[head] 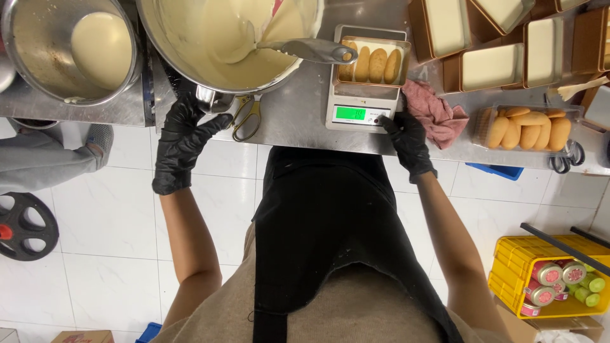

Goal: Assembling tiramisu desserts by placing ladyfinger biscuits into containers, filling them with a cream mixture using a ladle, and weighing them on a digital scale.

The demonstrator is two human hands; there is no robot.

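A steel counter (298,121) is seen from above, with a person in a black apron standing at it; both hands are gloved in black.

The right hand (406,141) is laid at the front right corner of a small scale (362,114), a fingertip touching just beside its green lit display. Nothing is held in it; the fingers are loosely bent. On the scale a rectangular tin (372,60) is set, with oval sponge biscuits (375,65) laid side by side in it.

The left hand (183,141) is raised to the lower edge of a big steel bowl (216,70) of pale cream. The fingers are spread along the rim; whether it is actually gripped cannot be told. A ladle (305,49) is rested in the bowl, its handle reaching toward the tin. Scissors (246,119) are lying just beside this hand.

A pink cloth (435,113) is crumpled right of the scale. Beyond it, a clear tray of biscuits (526,127) and several cream-filled tins (492,67) are placed. A second bowl (70,47) is at far left. A yellow crate (549,279) of jars is on the floor.
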